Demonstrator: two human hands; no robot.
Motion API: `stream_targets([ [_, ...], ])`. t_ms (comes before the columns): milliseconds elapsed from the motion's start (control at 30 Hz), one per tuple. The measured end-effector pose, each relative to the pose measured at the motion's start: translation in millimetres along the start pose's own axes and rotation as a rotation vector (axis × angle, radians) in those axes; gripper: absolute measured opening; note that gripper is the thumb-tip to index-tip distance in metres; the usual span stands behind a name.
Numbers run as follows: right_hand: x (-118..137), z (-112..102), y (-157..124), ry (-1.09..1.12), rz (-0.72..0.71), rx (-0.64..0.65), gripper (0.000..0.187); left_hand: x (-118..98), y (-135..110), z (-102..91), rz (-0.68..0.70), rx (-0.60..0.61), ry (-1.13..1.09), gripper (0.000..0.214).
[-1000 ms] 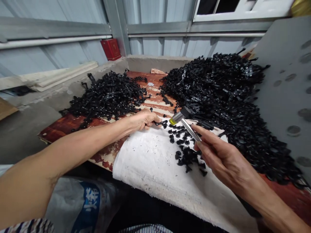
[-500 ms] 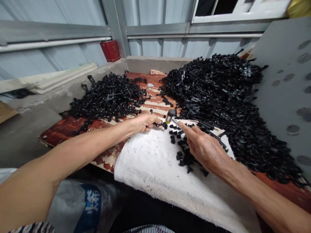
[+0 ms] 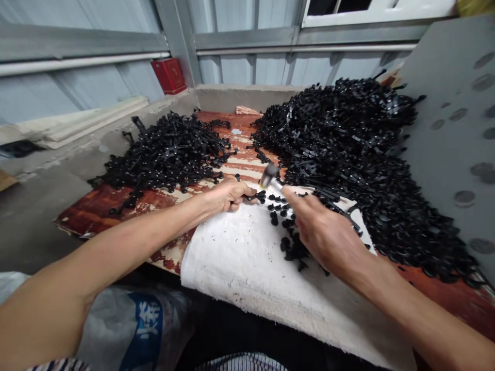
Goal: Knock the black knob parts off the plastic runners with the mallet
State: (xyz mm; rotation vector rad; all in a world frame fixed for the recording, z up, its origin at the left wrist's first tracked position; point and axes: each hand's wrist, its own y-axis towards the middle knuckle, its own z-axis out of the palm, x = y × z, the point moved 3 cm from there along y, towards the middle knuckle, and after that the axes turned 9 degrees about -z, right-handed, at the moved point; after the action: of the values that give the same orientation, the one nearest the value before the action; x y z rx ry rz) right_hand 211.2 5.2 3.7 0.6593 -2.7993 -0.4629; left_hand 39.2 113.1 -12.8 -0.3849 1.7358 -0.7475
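Note:
My left hand (image 3: 233, 194) is closed on a small black part (image 3: 258, 197) with rounded ends, pressing it near the upper edge of a white cloth (image 3: 232, 252). In my right hand (image 3: 323, 226) is a small mallet (image 3: 269, 176), gripped by its handle; the dark head is slightly blurred and hangs just above the black part. Several loose black pieces (image 3: 288, 246) lie on the cloth, partly covered by my right hand.
A low heap of black parts (image 3: 166, 154) lies left on the worn red board (image 3: 93, 206). To the right rises a larger heap (image 3: 340, 139), against a grey panel (image 3: 452, 144). A red box (image 3: 169, 76) stands in the back corner.
The mallet head has lifted a little off the black part and tilted. My left hand stays closed on the part. The whole view has shifted slightly.

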Motion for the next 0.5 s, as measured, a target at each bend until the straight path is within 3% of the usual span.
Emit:
stream_targets([
  [67,3.5,-1.1,2.0,0.025,-0.022,0.033,0.060,-0.7,-2.8,-0.5,-0.010,0.020,-0.004,0.016],
  [133,2.8,-7.9,2.2,0.170,0.003,-0.069,0.056,-1.9,-6.8,-1.3,-0.029,0.062,-0.012,0.014],
  [267,-13.4,-18.9,-7.4,0.701,0.320,-0.329,0.047,-2.1,-15.3,0.3,-0.045,0.184,-0.152,0.017],
  [367,-21.2,-15.5,-16.6,1.077,0.538,-0.391,0.054,2.8,-17.6,5.1,-0.057,0.166,-0.290,0.020],
  [500,-23.3,-12.0,-23.6,1.298,0.633,-0.423,0.059,10.0,-16.3,14.7,-0.079,0.109,-0.356,0.017],
])
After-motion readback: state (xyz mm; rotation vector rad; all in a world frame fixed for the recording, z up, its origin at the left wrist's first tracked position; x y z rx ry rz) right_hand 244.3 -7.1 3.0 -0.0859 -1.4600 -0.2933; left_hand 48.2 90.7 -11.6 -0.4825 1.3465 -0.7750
